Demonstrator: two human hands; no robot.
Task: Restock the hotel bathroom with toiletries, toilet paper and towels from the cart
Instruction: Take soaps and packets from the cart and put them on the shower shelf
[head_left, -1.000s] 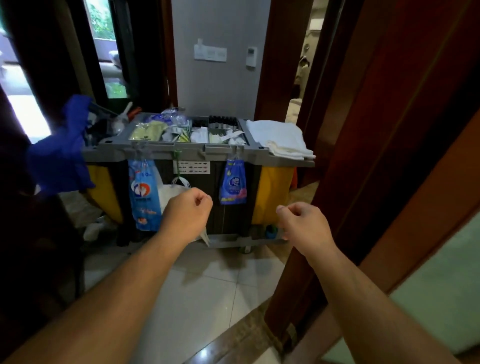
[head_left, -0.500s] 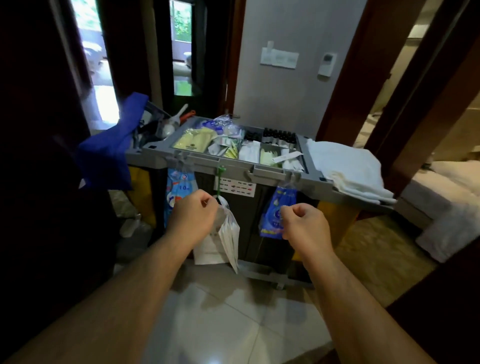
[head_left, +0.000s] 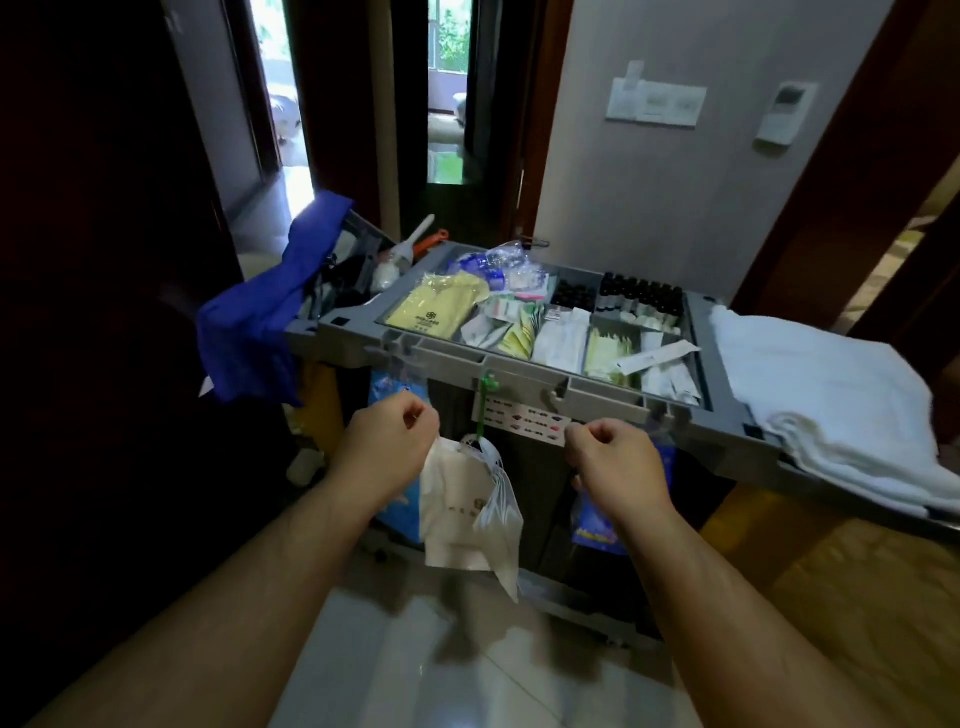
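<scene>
The grey housekeeping cart (head_left: 519, 376) stands right in front of me. Its top tray holds yellow packets (head_left: 436, 306), white sachets (head_left: 561, 340) and small dark bottles (head_left: 641, 299). Folded white towels (head_left: 831, 395) lie on the cart's right end. My left hand (head_left: 389, 441) is curled into a fist just below the tray's front edge, beside a white bag (head_left: 462, 509) that hangs from a green hook. Just right of it, my right hand (head_left: 615, 460) is also a fist, in front of a hanging blue pouch (head_left: 597, 530). Neither hand visibly holds anything.
A blue cloth (head_left: 260, 322) drapes over the cart's left end, with brushes (head_left: 410, 249) behind it. Dark wooden door frames stand on both sides. Behind the cart are a grey wall with switches (head_left: 657, 104) and an open doorway. The floor is glossy tile.
The cart has come much closer and now fills the middle of the view. Both fists have stayed raised and are now at the tray's front edge. The right-hand door frame has slid out of view.
</scene>
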